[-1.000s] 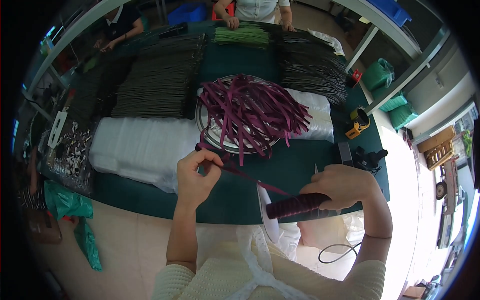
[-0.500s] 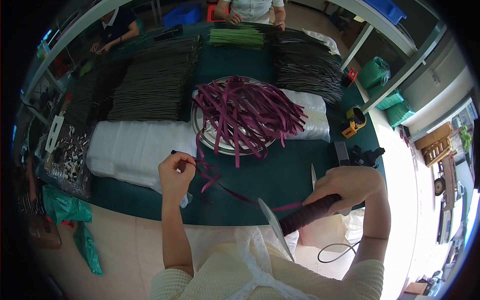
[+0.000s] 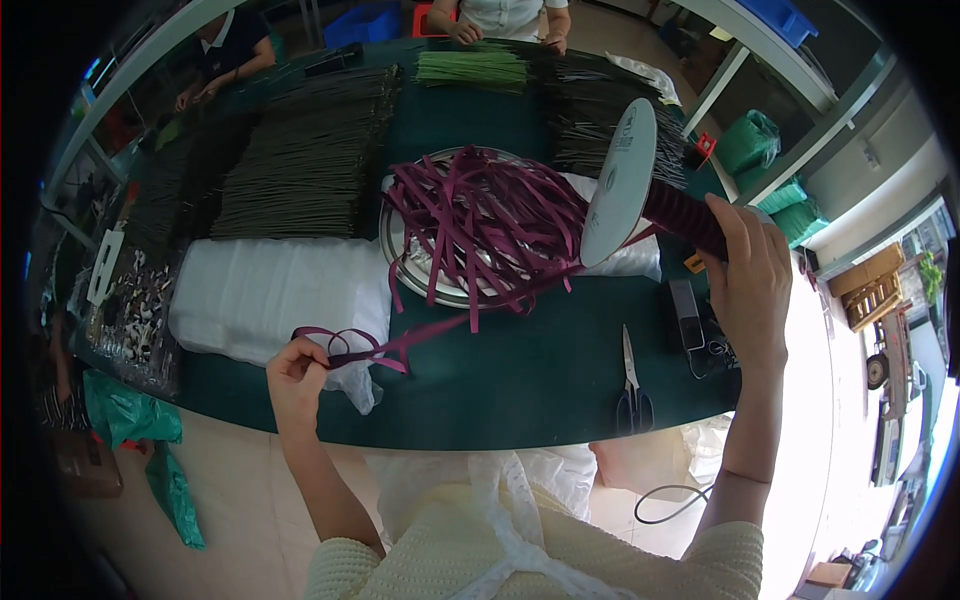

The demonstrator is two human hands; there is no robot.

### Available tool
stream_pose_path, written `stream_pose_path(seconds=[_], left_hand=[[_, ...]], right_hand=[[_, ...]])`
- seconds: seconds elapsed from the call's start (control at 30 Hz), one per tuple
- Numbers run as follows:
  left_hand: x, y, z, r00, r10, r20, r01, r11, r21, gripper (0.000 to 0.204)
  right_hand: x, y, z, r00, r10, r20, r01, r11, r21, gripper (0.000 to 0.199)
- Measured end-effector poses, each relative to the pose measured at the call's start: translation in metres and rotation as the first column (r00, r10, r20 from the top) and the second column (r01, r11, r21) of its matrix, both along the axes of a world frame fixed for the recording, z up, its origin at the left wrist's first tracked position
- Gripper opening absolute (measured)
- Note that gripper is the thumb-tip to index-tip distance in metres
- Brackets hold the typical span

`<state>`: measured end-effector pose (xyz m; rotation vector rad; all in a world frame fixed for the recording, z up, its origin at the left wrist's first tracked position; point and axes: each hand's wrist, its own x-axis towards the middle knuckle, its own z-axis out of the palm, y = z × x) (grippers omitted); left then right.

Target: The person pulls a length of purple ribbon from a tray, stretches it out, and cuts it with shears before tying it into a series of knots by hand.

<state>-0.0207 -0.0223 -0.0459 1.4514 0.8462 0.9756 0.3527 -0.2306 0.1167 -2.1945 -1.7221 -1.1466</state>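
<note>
Left fingers (image 3: 312,351): pinched together on a narrow purple fabric ribbon (image 3: 390,352), and look at it curl, loose loops right beside them over the near corner of a long white plastic-wrapped bundle (image 3: 280,295).
Loop risk: those curls could cinch into a kink, I'd judge, if tension came on with a twist in them.
Near edge: the curved dark green desk (image 3: 490,390) stops just short of the body, and its surface shows between ribbon and scissors, decent room for a low sweep.
Scissors: dark-handled metal scissors (image 3: 629,365), tips pointing away, handles close to that edge; a sleeve brushing past could knock them off.
Right fingers (image 3: 730,225): wrapped around the purple-wound barrel of a spool (image 3: 620,185) with a white disc end, raised and tilted, ribbon running back towards the left.
Right edge: tighter here, with a boxy black device (image 3: 685,312) below the wrist.
Tray: round shiny metal tray (image 3: 388,255), piled with loose purple ribbon strips (image 3: 480,215).
Snag risk: the span crosses the pile's near side, contact hard to tell; hooking a strip could drag some out.
Far side: thin dark stems (image 3: 305,150) left, more right, a green stem bundle (image 3: 470,70) between, a co-worker's hand (image 3: 465,33) just beside it.
</note>
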Motion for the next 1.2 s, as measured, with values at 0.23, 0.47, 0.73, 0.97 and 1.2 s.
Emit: stream_pose_path(seconds=[0.23,0.47,0.73,0.97,1.2], left_hand=[[-0.003,0.007,-0.004,0.998,-0.041,-0.04,0.04,0.998,-0.041,0.008],[0.006,0.049,-0.014,0.95,0.264,0.168,-0.253,0.964,-0.086,0.006],[-0.027,0.013,0.003,0.839,-0.491,0.235,0.455,0.869,0.192,0.01],[-0.017,0.02,-0.013,0.935,0.18,-0.304,-0.154,0.982,0.107,0.004],[-0.001,0.007,0.028,0.982,0.079,0.174,-0.106,0.983,0.151,0.009]], right_hand=[[0.015,-0.005,-0.007,0.183,0.238,-0.954,-0.285,0.941,0.181,0.059],[0.01,-0.014,-0.009,0.582,-0.204,-0.788,-0.737,0.277,-0.616,0.053],[0.032,-0.009,-0.008,0.894,-0.205,-0.4,0.158,0.976,-0.148,0.059],[0.061,-0.05,-0.003,0.096,0.085,-0.992,-0.911,0.409,-0.053,0.038],[0.01,-0.032,0.002,0.838,-0.436,-0.329,0.081,0.694,-0.715,0.056]])
